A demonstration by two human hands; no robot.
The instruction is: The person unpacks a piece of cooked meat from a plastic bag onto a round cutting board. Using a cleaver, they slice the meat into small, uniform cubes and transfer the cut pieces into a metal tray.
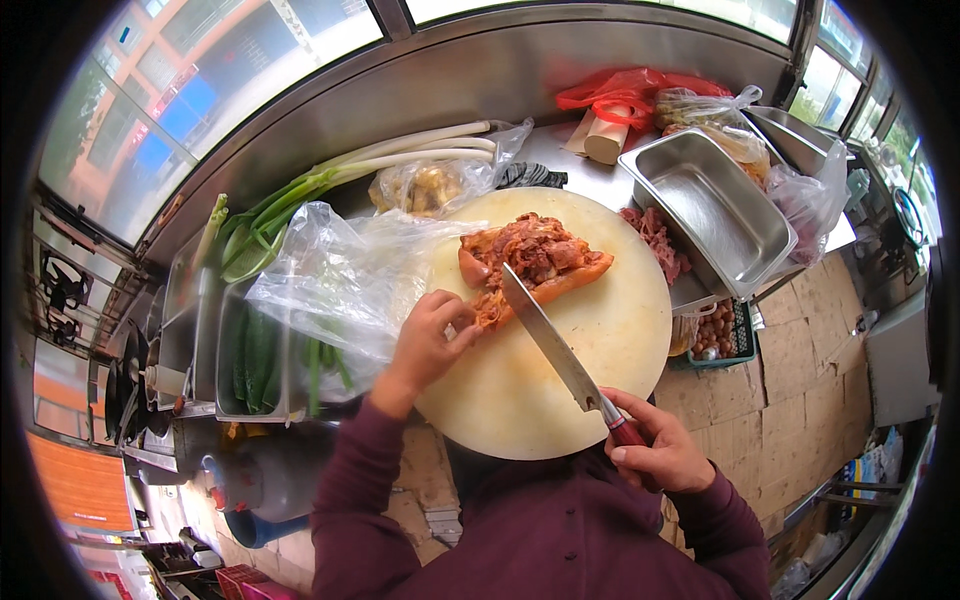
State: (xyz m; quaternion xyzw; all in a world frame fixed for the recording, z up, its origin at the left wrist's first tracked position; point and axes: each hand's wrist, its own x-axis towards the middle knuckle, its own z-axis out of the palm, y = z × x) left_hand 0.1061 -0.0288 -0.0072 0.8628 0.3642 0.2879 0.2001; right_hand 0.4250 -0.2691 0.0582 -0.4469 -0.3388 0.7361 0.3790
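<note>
A large piece of reddish cooked meat with skin (536, 259) lies on a round, pale chopping board (555, 375). My left hand (439, 334) is at the meat's lower left end, its fingers curled and the thumb near the edge; whether it pinches the meat cannot be told. My right hand (660, 446) grips the red handle of a long kitchen knife (551, 341). The blade points up and left, its tip over the middle of the meat. A clear plastic bag (345, 277) overlaps the board's left side.
Leeks (322, 176) and a bag of ginger (424, 187) lie behind the board. Cucumbers (255, 360) fill a metal container at left. An empty steel pan (709, 206) stands at right, beside more meat (660, 244) and bags. Below it sits a crate of eggs (716, 334).
</note>
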